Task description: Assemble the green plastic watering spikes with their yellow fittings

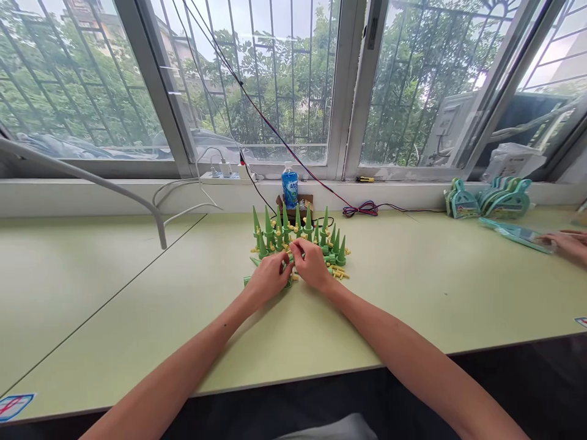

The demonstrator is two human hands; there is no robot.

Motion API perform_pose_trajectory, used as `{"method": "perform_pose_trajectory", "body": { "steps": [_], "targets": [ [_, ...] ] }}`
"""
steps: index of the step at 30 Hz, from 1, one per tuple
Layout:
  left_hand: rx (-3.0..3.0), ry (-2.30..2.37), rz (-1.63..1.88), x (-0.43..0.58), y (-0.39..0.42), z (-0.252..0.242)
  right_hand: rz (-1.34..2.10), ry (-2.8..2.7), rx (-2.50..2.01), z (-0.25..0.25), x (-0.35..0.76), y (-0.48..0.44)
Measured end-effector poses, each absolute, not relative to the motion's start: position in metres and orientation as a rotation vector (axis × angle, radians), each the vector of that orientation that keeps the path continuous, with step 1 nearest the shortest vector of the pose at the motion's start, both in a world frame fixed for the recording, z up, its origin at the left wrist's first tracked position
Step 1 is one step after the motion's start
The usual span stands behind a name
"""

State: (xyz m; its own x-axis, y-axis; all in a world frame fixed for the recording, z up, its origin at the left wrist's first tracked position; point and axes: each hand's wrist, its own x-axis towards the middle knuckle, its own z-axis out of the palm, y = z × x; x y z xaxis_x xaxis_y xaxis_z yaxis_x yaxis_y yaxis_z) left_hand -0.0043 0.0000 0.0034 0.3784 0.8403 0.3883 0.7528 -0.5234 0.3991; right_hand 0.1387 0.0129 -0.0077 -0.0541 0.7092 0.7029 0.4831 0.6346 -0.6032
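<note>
Pale-green tbl [398, 287]: L fingers [281, 263] & R fingers [299, 247] curled close by grn cones [308, 220], can't tell what's pinched.

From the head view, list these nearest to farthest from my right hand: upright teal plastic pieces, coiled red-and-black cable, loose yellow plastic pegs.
From your right hand:
1. Loose yellow plastic pegs: just to its right.
2. Coiled red-and-black cable: right and farther back.
3. Upright teal plastic pieces: far right, at the back.
</note>
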Motion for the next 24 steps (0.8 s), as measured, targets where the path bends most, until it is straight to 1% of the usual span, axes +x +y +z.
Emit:
{"method": "perform_pose_trajectory", "body": {
  "steps": [18, 24],
  "targets": [
    [2.316, 1.391, 0.736, -0.0024, 0.0001, 0.0006, 0.225, -1.704, -1.008, -0.0062, 0.1401, 0.0121],
    [2.266, 1.412, 0.808, -0.0016, -0.0006, 0.0039, 0.239, -1.711, -1.010, -0.0051, 0.1401, 0.0112]
  ]
}}
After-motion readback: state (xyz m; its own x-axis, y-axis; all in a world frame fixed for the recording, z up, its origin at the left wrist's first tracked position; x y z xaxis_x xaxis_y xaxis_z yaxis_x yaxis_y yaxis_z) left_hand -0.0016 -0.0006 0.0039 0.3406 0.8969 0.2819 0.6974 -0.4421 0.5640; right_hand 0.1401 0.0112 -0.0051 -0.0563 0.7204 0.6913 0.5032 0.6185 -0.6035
